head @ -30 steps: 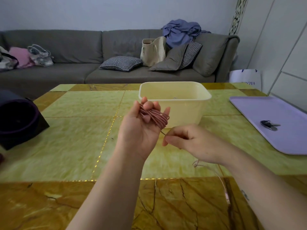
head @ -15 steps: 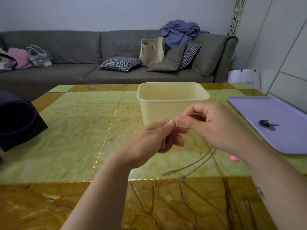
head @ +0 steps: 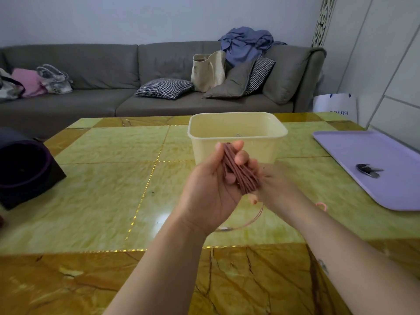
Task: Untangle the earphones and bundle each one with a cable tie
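**Condition.** In our judgement the step in hand is winding one earphone into a hank, ready for tying. The left hand (head: 209, 189) is held above the bench (head: 102, 201), just in front of the cream tub (head: 236, 133). Its palm faces the camera and its fingers are curled round the reddish earphone coil (head: 239, 172). The right hand (head: 276, 186) sits close behind the lower end of the coil. The coil hides most of its fingers, so we cannot tell whether it pinches the cable or only steadies it. A loose tail (head: 258, 215) drops from under the coil to the bench.

**Recommendation.** We advise keeping the left fingers clamped so that no turn slips off the hank. The tail should be fed under light, even tension, with each turn laid beside the last rather than across it. A short end should be left free. The hank should be pinched at its middle before the winding fingers are drawn out, and that pinch kept until a tie is on.

**Change noted.** Half a second ago the two hands met fingertip to fingertip before the tub. The back of the left hand was then uppermost, the coil was out of sight and two strands trailed to the bench. The left hand has since turned palm toward us and shows the coil. The right hand has dropped lower and behind it. The trailing cable now reads as one shorter run.
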A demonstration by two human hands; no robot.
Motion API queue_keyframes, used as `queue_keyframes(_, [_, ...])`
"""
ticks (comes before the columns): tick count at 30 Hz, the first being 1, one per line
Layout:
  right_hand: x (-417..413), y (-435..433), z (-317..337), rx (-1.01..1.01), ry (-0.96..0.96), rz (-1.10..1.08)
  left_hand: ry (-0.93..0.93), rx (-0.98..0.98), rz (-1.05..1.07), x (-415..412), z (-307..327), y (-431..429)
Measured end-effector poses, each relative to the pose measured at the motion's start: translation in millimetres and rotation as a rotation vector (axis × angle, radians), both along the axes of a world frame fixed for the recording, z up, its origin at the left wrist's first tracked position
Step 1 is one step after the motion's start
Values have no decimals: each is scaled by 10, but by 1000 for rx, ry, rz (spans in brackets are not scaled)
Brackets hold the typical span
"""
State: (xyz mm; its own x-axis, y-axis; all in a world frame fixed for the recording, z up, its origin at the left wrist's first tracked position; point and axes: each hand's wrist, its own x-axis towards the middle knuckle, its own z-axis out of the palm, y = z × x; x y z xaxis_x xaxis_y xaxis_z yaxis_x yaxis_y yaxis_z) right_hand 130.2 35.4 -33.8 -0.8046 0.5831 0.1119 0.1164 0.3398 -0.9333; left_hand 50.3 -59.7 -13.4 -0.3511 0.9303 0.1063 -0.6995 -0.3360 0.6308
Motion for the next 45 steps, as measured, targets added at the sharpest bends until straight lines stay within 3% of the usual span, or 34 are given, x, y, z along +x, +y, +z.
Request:
queue_keyframes(5, [99, -83, 69, 274, -361, 196, 61, -45, 314, -177, -11, 20])
queue_keyframes(9, [217, -167, 316, 562, -508, 232, 480, -184, 372, -218, -121, -16])
queue_keyframes(12, [316, -183, 482, 726, -463, 189, 812, -268, 229, -188, -180, -36])
queue_keyframes(16, [374, -68, 496, 747, -235, 45, 1021, -305, 70, -96, -199, -51])
queue_keyframes(19, [365, 0, 437, 665, -119, 35, 993, -363, -3, -89, -166, -52])
queue_keyframes(23, [327, 41, 328, 394, 13, 100, 839, -345, -142, -131, -150, -100])
queue_keyframes(27, [257, -8, 182, 220, 81, 171, 669, -314, -279, -168, -127, -156])
queue_keyframes(30, [223, -91, 133, 113, 63, 219, 655, -270, -373, -196, -132, -167])
queue_keyframes(37, [264, -23, 119, 207, 0, 191, 680, -287, -435, -176, -187, -112])
queue_keyframes(45, [319, -28, 129, 205, 186, 57, 614, -223, -371, -102, -128, -51])
